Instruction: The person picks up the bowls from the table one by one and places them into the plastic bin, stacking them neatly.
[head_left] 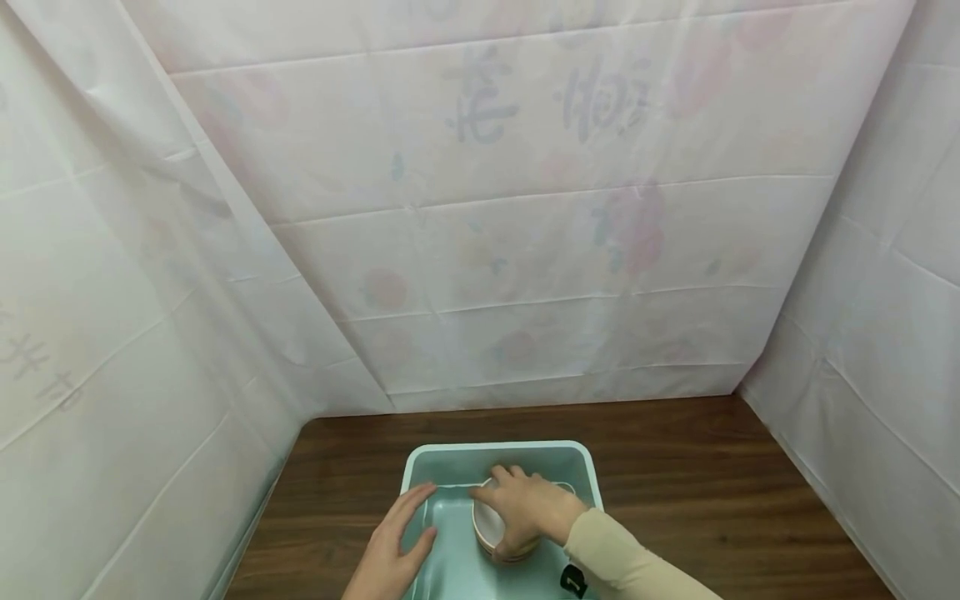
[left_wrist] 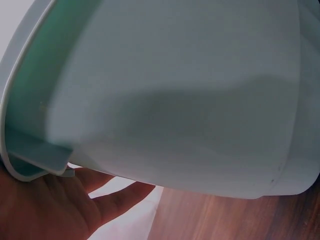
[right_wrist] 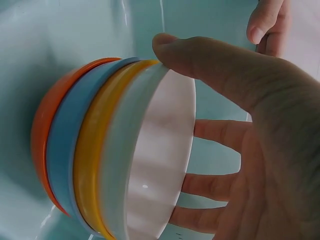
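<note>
A stack of nested bowls (right_wrist: 112,150) stands in a light teal basin (head_left: 501,447). From the outside inward the bowls are orange, blue, yellow and pale green with a white inside. My right hand (head_left: 528,506) spans the stack from above and grips it, thumb at one side of the rim and fingers at the other. The bowls hide the tips of those fingers in the right wrist view. At the basin's left side is my left hand (head_left: 393,546), fingers extended and thumb apart, holding nothing. The left wrist view shows it by the basin's outer wall (left_wrist: 175,100).
The basin sits on a dark brown wooden table (head_left: 690,475). White printed sheets (head_left: 525,250) hang behind the table and along both sides. A small black tag with a white mark (head_left: 573,581) is near the right forearm.
</note>
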